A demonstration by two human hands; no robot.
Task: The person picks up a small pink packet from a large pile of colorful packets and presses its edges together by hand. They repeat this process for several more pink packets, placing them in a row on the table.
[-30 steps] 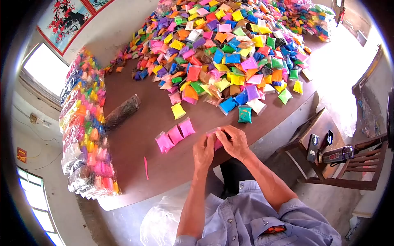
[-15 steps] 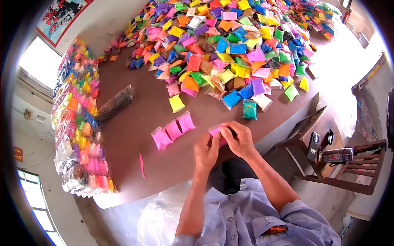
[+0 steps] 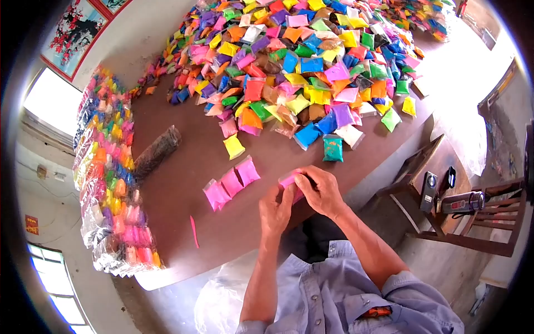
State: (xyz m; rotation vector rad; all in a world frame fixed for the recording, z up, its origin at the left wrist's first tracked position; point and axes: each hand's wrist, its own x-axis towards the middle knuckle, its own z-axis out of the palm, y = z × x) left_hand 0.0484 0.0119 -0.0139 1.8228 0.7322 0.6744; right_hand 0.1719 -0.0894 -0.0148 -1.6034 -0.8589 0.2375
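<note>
Both of my hands meet at the near edge of the brown table (image 3: 217, 250), closed on one pink packet (image 3: 288, 180). My left hand (image 3: 275, 211) pinches its left side, and my right hand (image 3: 319, 192) grips it from the right with the thumb on top. Fingers cover most of the packet; its upper end shows. Left of my hands, a row of 3 pink packets (image 3: 231, 182) lies side by side. A thin pink strip (image 3: 194, 231) rests nearer the table's left edge. Beyond the row is a yellow packet (image 3: 234, 146), and a teal packet (image 3: 333, 148) lies farther right.
A large heap of colourful packets (image 3: 300, 72) covers the far side. Stacked clear bags of packets (image 3: 119, 189) line the left edge, beside a dark roll (image 3: 158, 151). At right, a wooden chair (image 3: 495, 217) and small stand hold a flask (image 3: 463, 202) and a phone-like device (image 3: 428, 192).
The view has shifted slightly, so the table's contents sit a little differently in frame. My hands keep hold of the pink packet, with only slight finger movement.
</note>
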